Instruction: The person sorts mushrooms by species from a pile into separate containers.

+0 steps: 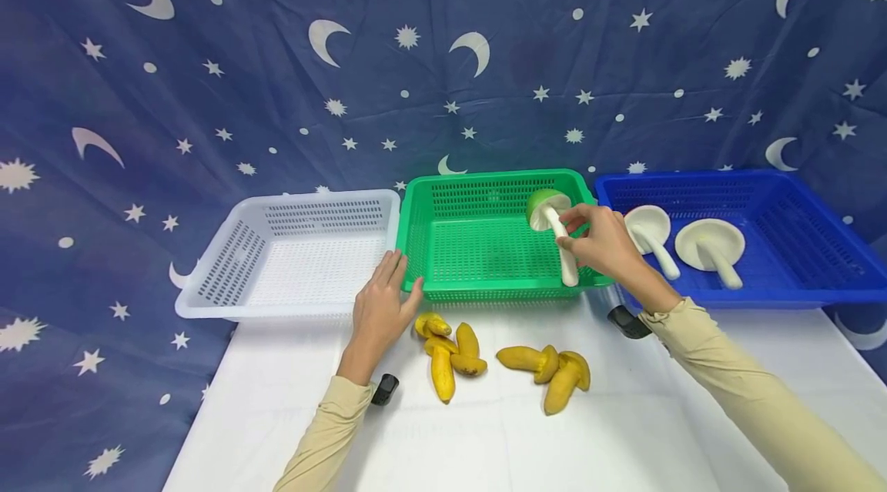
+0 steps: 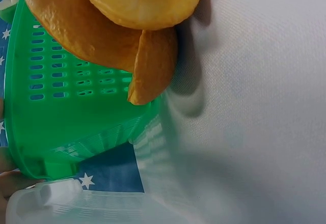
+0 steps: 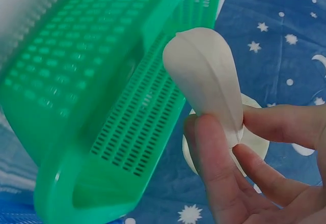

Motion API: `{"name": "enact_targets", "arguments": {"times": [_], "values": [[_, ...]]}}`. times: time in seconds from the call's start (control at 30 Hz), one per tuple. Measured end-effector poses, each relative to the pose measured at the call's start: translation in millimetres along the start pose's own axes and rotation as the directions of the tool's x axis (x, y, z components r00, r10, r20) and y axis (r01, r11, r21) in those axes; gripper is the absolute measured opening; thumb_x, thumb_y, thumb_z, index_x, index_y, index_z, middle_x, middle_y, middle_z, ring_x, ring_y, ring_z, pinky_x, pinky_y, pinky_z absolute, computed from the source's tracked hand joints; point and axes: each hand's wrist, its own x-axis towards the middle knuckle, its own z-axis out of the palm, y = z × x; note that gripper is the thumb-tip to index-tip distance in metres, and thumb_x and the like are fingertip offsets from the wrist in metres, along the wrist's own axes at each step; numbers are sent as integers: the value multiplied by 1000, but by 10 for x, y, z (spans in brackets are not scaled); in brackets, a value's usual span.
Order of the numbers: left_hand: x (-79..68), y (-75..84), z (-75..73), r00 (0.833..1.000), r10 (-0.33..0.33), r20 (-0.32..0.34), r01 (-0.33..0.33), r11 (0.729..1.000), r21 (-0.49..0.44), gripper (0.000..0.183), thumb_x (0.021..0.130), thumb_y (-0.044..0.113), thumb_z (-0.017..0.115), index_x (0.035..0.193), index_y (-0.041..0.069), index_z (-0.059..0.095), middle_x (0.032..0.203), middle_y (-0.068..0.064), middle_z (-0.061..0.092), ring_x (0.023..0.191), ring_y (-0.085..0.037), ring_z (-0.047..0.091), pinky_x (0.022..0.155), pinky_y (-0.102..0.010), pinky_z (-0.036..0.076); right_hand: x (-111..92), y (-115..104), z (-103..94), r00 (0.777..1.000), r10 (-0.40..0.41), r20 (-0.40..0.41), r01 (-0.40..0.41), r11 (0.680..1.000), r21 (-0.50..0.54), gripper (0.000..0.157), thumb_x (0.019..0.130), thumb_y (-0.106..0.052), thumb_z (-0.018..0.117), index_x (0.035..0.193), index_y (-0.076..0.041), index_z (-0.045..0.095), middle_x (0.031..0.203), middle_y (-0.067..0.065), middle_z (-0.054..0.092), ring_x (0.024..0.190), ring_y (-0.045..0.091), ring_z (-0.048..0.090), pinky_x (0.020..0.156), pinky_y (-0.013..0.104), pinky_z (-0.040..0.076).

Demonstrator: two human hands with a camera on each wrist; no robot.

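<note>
My right hand point(image 1: 601, 239) pinches the white stem of a toy mushroom with a green cap point(image 1: 547, 209), held tilted over the right part of the green basket point(image 1: 499, 294). In the right wrist view, thumb and fingers close round the thick stem point(image 3: 206, 71), and the pale cap underside shows behind. My left hand point(image 1: 379, 306) rests at the adjoining rims of the green basket and the white basket point(image 1: 277, 311), its fingers fairly straight. Several yellow-brown toy mushrooms point(image 1: 442, 369) lie on the table just right of the left wrist; some loom large in the left wrist view.
A blue basket point(image 1: 783, 296) at the right holds white-stemmed mushrooms point(image 1: 712, 246) lying with their undersides up. Two more yellow-brown mushrooms point(image 1: 564, 382) lie in front of the green basket. A blue curtain point(image 1: 416, 92) with moons and stars hangs behind the white-covered table point(image 1: 499, 446).
</note>
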Motion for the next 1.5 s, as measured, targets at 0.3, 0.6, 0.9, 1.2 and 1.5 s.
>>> {"name": "enact_targets", "arguments": {"times": [0.3, 0.6, 0.9, 1.2, 1.5], "values": [[-2, 16, 22, 1000, 3, 12, -4, 1000, 8, 51, 87, 39, 45, 118, -1, 54, 126, -14, 48, 120, -26, 39, 89, -41, 42, 236, 143, 33, 998, 61, -1, -61, 998, 5, 27, 78, -8, 62, 102, 2, 56, 93, 19, 55, 104, 40, 37, 47, 31, 51], [12, 27, 17, 1000, 15, 4, -15, 1000, 6, 50, 86, 37, 48, 117, -1, 54, 126, -14, 48, 120, -26, 40, 89, -41, 41, 362, 339, 141, 996, 93, -12, -93, 996, -12, 29, 77, -7, 61, 103, 5, 55, 90, 19, 52, 77, 33, 52, 46, 31, 51], [20, 28, 23, 1000, 25, -7, -25, 1000, 9, 49, 86, 36, 47, 117, -1, 55, 125, -14, 48, 119, -26, 41, 90, -41, 41, 407, 520, 277, 997, 70, -25, -72, 993, -97, 28, 72, -6, 66, 96, 6, 58, 80, 16, 56, 48, 16, 55, 43, 27, 48], [20, 13, 16, 1000, 26, -9, -26, 1000, 5, 50, 86, 38, 48, 117, -1, 55, 125, -15, 48, 119, -27, 41, 90, -41, 41, 421, 609, 361, 1000, 17, 23, -11, 977, -215, 28, 72, -7, 67, 95, 7, 58, 78, 17, 57, 69, 27, 53, 58, 35, 45], [1, -6, -2, 1000, 15, 1, -15, 1000, 14, 51, 87, 39, 45, 118, -1, 54, 126, -15, 48, 120, -27, 40, 90, -41, 41, 471, 615, 474, 992, 62, 105, -35, 968, -248, 31, 72, -1, 63, 100, 11, 57, 95, 26, 59, 85, 34, 55, 68, 41, 48]]}}
